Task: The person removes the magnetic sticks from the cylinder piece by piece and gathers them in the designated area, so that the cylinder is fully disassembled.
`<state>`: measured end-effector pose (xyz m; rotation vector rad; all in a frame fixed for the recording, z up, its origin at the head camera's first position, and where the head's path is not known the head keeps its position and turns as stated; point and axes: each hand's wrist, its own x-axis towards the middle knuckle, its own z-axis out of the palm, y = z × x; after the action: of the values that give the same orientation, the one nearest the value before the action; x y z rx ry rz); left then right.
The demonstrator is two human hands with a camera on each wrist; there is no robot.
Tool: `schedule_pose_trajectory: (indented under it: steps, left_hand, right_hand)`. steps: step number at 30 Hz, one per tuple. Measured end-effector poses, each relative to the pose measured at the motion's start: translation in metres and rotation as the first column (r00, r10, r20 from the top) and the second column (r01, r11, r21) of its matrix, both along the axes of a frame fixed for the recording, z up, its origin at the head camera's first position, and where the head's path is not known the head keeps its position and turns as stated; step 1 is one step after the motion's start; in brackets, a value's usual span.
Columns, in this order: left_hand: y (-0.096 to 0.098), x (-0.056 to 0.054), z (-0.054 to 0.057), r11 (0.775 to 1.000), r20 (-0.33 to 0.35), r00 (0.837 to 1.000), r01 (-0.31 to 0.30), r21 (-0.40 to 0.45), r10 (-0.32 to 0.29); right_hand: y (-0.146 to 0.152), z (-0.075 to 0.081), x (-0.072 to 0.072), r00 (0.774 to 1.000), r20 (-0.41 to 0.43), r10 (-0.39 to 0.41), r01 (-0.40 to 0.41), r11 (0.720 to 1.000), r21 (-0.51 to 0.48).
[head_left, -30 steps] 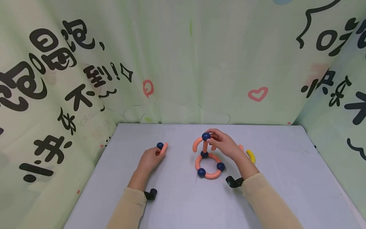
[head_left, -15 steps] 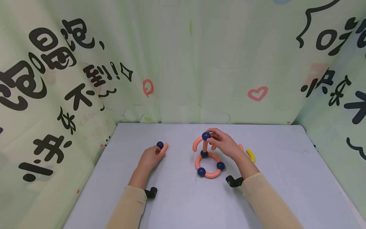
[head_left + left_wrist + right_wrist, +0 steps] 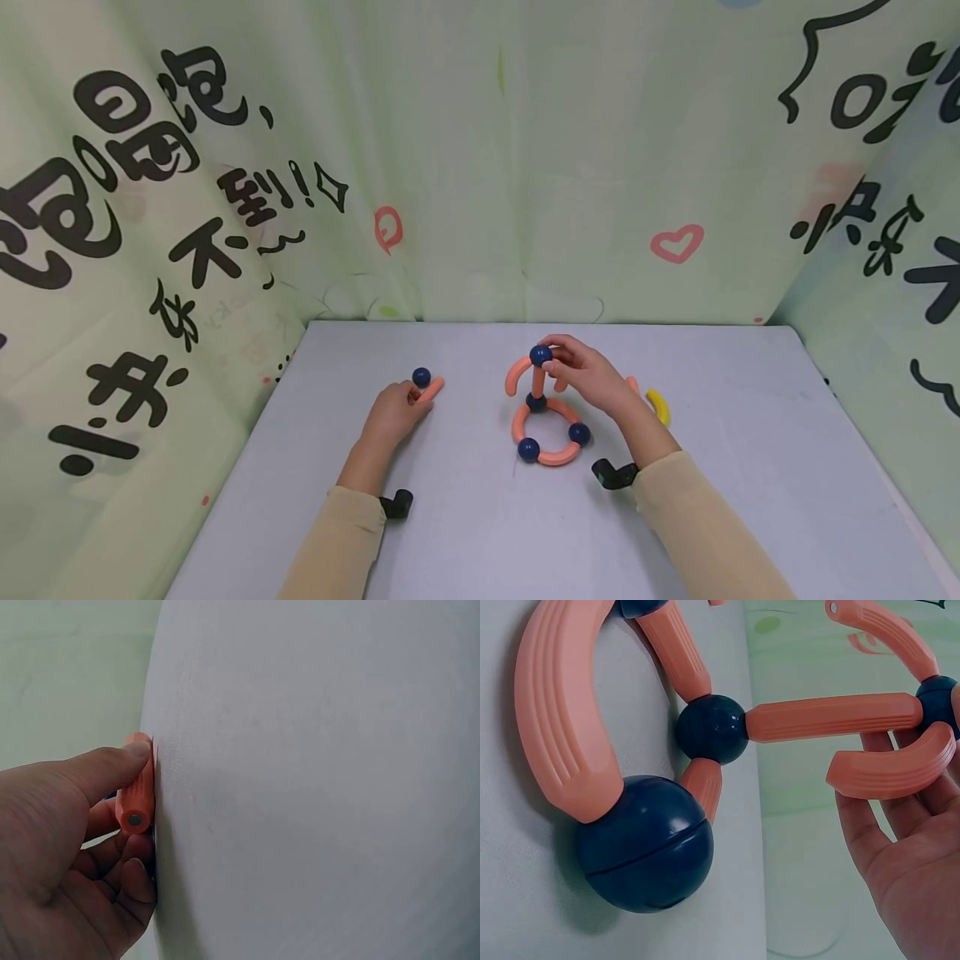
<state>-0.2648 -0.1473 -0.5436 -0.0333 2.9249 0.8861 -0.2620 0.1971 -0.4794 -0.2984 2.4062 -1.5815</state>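
As L/R hands [image 3: 393, 414] [image 3: 592, 377] grip pcs [image 3: 431, 389], 3 glossy balls [image 3: 528, 451] stud ring [image 3: 557, 458].

On my head view I find a salmon stick [image 3: 633, 384] partly hidden behind the right forearm [image 3: 649, 430]; my right-wrist view crops the top navy ball [image 3: 933, 702].

A flat ring of three curved, ridged coral-pink rods [image 3: 557, 458] and three glossy navy-blue balls [image 3: 528, 451] lies on the worktop [image 3: 457, 517]. Above its far ball [image 3: 536, 402] stands a straight coral-pink rod [image 3: 538, 383], capped by a navy-blue top ball [image 3: 541, 356] with two drooping curved arms [image 3: 516, 377], held by the right hand [image 3: 590, 377]. Well left of the ring, the left hand [image 3: 393, 413] pinches a straight coral-pink stick [image 3: 431, 389] beside a loose navy-blue ball [image 3: 422, 377].
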Motion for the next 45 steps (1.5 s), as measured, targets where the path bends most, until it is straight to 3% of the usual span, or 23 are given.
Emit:
schedule_pose_trajectory:
  steps: [10,13,17,20,24,30,39,45]
  left_hand:
    - [-0.001,0.002,0.002,1.0,-0.025,0.999,-0.021,0.023,0.021]
    - [-0.001,0.004,0.007,0.998,-0.052,0.997,-0.053,0.036,0.055]
    - [0.003,0.006,0.021,0.995,-0.106,0.991,-0.072,0.073,0.079]
    - [0.01,0.006,0.034,0.992,-0.176,0.984,-0.016,0.128,0.038]
    - [0.025,0.004,0.046,0.974,-0.223,0.972,0.113,0.198,-0.067]
    - [0.055,0.002,0.05,0.953,-0.155,0.969,0.223,0.205,-0.193]
    - [0.093,0.004,0.056,0.909,0.002,0.961,0.262,0.324,-0.278]
    - [0.107,0.005,0.057,0.883,-0.012,0.948,0.299,0.362,-0.317]
  right_hand:
    - [0.001,-0.001,0.0,1.0,-0.018,0.008,-0.008,1.0,-0.006]
    - [0.001,0.0,0.0,1.0,-0.016,0.009,-0.009,1.0,-0.01]
    - [0.001,0.001,0.0,1.0,-0.015,0.012,-0.012,1.0,-0.017]
    - [0.001,0.002,0.0,1.0,-0.014,0.012,-0.012,1.0,-0.018]
    - [0.001,0.002,-0.001,1.0,-0.017,0.007,-0.007,1.0,-0.021]
    - [-0.001,0.0,-0.001,1.0,-0.007,-0.002,0.002,1.0,-0.005]
    - [-0.002,0.001,-0.003,1.0,-0.028,0.002,-0.002,1.0,-0.006]
    - [-0.002,0.0,-0.005,0.999,-0.036,0.017,-0.017,1.0,-0.018]
